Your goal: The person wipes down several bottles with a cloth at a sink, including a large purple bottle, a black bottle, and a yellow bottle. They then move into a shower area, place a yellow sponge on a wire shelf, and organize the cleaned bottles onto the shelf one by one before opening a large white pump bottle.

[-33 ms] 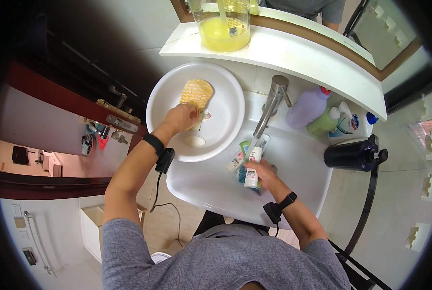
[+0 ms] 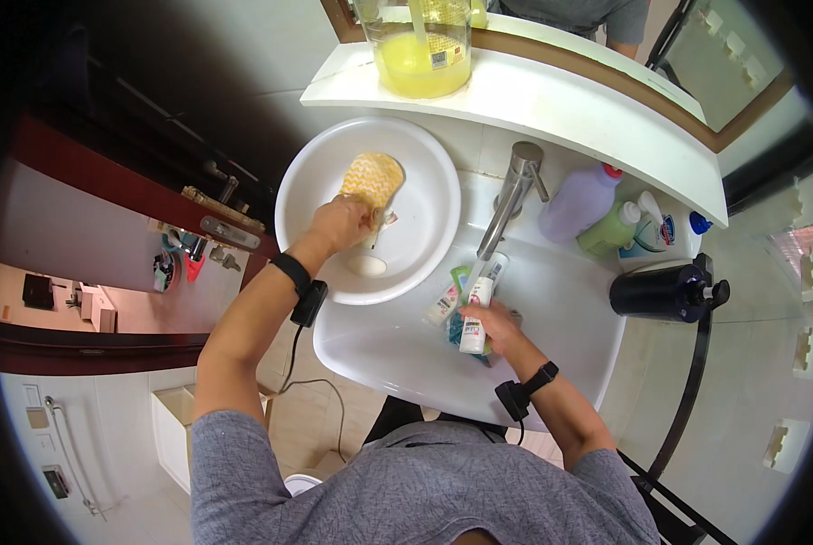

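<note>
My left hand point(image 2: 341, 222) is over a round white basin point(image 2: 433, 195), its fingers closed on the lower end of a yellow-and-white zigzag-patterned cloth point(image 2: 373, 177). A small whitish piece peeks out by those fingers. Below my left hand, a white oval point(image 2: 366, 265) shows in the basin. My right hand point(image 2: 493, 322) grips a small white bottle point(image 2: 476, 313) in the sink, under the metal faucet point(image 2: 518, 182), from which a thin stream seems to run. Around the bottle lie several small packages, among them a pale one point(image 2: 443, 304) and a teal one, partly hidden.
A purple bottle point(image 2: 581, 202), a green pump bottle point(image 2: 611, 229), a white bottle point(image 2: 652, 238) and a dark pump bottle point(image 2: 665, 295) line the sink's right side. Overhead, a white shelf point(image 2: 552, 95) carries a clear container of yellow liquid point(image 2: 423, 68). Cables hang from both wrists.
The cloth has shifted very slightly to the right with my left hand. The cable below my left wrist has swung a little. My right hand and the bottle look almost the same.
</note>
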`<action>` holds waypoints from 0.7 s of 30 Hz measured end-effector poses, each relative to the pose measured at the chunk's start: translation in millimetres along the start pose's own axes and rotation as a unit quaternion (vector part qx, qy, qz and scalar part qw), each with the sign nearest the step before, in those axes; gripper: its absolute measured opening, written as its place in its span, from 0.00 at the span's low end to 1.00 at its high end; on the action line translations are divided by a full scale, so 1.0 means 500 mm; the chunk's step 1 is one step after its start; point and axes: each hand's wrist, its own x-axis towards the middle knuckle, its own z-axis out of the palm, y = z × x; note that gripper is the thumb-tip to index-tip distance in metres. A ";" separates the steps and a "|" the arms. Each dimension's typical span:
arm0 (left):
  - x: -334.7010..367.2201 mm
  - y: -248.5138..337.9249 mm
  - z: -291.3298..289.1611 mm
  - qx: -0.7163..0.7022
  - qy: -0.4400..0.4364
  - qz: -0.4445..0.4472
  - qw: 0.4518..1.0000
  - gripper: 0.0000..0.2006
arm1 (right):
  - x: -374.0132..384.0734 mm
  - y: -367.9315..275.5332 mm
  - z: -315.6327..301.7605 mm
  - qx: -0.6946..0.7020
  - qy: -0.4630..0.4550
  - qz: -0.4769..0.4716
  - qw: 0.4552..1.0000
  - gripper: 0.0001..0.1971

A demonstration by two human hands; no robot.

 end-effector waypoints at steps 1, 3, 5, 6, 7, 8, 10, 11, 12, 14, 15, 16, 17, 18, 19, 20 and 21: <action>-0.005 -0.006 0.011 0.067 0.052 0.035 0.996 0.14 | 0.002 0.006 0.001 0.001 0.002 -0.001 1.000 0.17; -0.014 0.000 0.021 0.131 0.102 0.073 0.983 0.15 | 0.006 0.012 -0.003 0.002 0.006 -0.001 1.000 0.17; -0.012 0.019 0.023 0.124 0.153 0.020 0.980 0.15 | 0.007 0.015 -0.011 0.021 -0.012 -0.008 1.000 0.17; -0.011 0.018 0.026 0.122 0.170 0.000 0.978 0.15 | 0.005 0.017 -0.010 0.020 -0.011 -0.006 1.000 0.17; 0.002 -0.003 0.028 0.118 0.113 -0.011 0.986 0.14 | 0.005 0.015 -0.007 0.001 -0.004 -0.009 1.000 0.16; 0.013 -0.028 0.025 0.114 0.056 -0.022 0.992 0.15 | 0.006 0.013 -0.003 -0.017 0.004 -0.013 1.000 0.16; 0.041 -0.068 -0.004 -0.074 0.027 -0.057 0.995 0.16 | 0.007 0.016 -0.009 -0.012 0.003 -0.014 1.000 0.16; 0.048 -0.087 -0.018 -0.257 -0.003 -0.092 0.962 0.17 | 0.007 0.018 -0.012 -0.008 -0.001 -0.016 1.000 0.15; 0.051 -0.100 -0.034 -0.258 -0.004 -0.092 0.962 0.17 | 0.005 0.017 -0.014 -0.007 0.000 -0.016 1.000 0.15; 0.049 -0.114 -0.067 -0.536 -0.019 -0.143 0.832 0.16 | 0.001 0.015 -0.015 0.001 0.001 -0.009 1.000 0.15; 0.047 -0.113 -0.070 -0.536 -0.019 -0.143 0.832 0.16 | 0.004 0.017 -0.018 0.002 0.001 -0.009 1.000 0.15; 0.044 -0.112 -0.072 -0.512 0.061 -0.160 0.842 0.15 | 0.008 0.020 -0.023 0.001 0.001 -0.007 1.000 0.16; 0.041 -0.111 -0.074 -0.484 0.141 -0.176 0.845 0.13 | 0.011 0.023 -0.027 -0.001 0.001 -0.004 1.000 0.17; 0.036 -0.106 -0.074 -0.484 0.141 -0.177 0.845 0.13 | 0.011 0.023 -0.028 -0.001 0.000 -0.004 1.000 0.17; 0.028 -0.101 -0.073 -0.341 0.226 -0.125 0.904 0.12 | 0.012 0.024 -0.029 0.002 -0.003 0.001 1.000 0.17; 0.020 -0.095 -0.070 -0.187 0.302 -0.070 0.932 0.10 | 0.013 0.024 -0.029 0.004 -0.007 0.006 1.000 0.17; 0.010 -0.084 -0.068 -0.028 0.368 -0.011 0.929 0.09 | 0.013 0.024 -0.029 0.004 -0.006 0.006 1.000 0.17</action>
